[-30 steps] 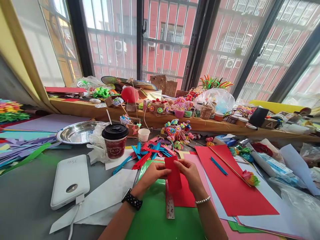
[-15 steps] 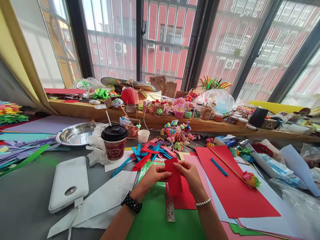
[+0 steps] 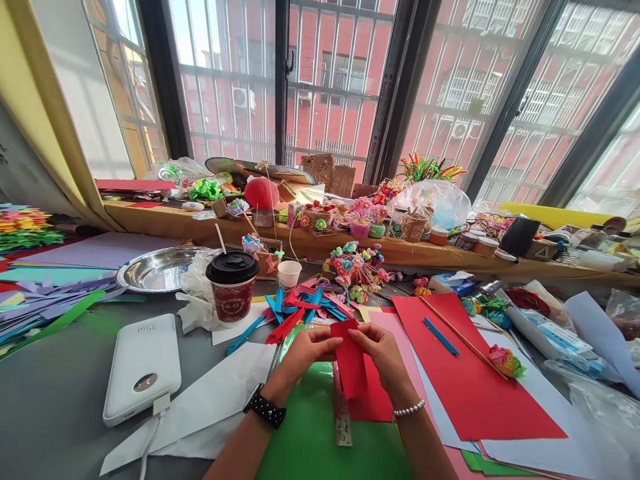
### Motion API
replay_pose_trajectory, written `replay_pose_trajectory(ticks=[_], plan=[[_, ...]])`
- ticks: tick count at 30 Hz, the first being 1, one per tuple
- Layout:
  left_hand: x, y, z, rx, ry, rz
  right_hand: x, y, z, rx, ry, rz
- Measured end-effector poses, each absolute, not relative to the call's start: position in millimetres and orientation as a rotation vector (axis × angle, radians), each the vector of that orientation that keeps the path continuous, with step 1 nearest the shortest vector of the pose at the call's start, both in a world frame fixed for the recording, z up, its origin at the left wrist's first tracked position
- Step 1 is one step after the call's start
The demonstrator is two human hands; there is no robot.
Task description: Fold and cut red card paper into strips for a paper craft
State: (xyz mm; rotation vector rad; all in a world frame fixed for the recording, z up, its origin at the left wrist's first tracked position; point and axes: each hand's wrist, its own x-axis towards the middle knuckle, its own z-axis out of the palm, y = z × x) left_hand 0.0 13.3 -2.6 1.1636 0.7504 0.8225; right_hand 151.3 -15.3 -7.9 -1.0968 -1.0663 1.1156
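Both hands hold a small strip of red paper [image 3: 351, 373] upright near its top edge. My left hand [image 3: 311, 353] pinches its left side between thumb and fingers. On the opposite side, my right hand [image 3: 381, 352] grips the upper right edge, thumb in front. Beneath the strip lie a patterned ruler [image 3: 343, 427] and another piece of red paper [image 3: 379, 400], both on a green sheet [image 3: 295, 437]. The strip covers the ruler's upper part. Behind the hands is a pile of blue and red folded paper strips [image 3: 300, 307].
A lidded drink cup [image 3: 233, 293] with a straw and a white power bank [image 3: 143, 370] with a cable stand left. A large red sheet [image 3: 480, 373] bears a stick with a paper flower [image 3: 506, 360]. A metal tray [image 3: 131, 283] lies back left; crafts crowd the window ledge.
The held red strip's lower end has swung slightly to the right. My fingers keep almost the same grip, and the whole view has shifted a little.
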Motion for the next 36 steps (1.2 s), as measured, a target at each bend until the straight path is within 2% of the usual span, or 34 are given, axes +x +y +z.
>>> replay_pose_trajectory(ticks=[5, 19, 24, 30, 36], plan=[[0.2, 14.0, 0.2, 1.115, 0.846, 0.918, 151.0, -14.8, -8.1, -1.113, -1.063, 1.133], [-4.0, 14.8, -2.6, 1.126, 0.835, 0.897, 151.4, -16.1, -7.0, -1.170, -1.129, 1.119], [-7.0, 15.2, -2.8, 1.207, 0.930, 0.717, 153.4, -15.9, -0.8, -1.230, -1.248, 1.090], [-5.4, 17.5, -4.2, 1.162, 0.979, 0.917, 158.7, -11.1, 1.4, -1.309, -1.334, 1.028], [-7.0, 18.0, -2.7, 1.280, 0.927, 0.897, 161.8, -13.8, -3.7, -1.312, -1.325, 1.002]])
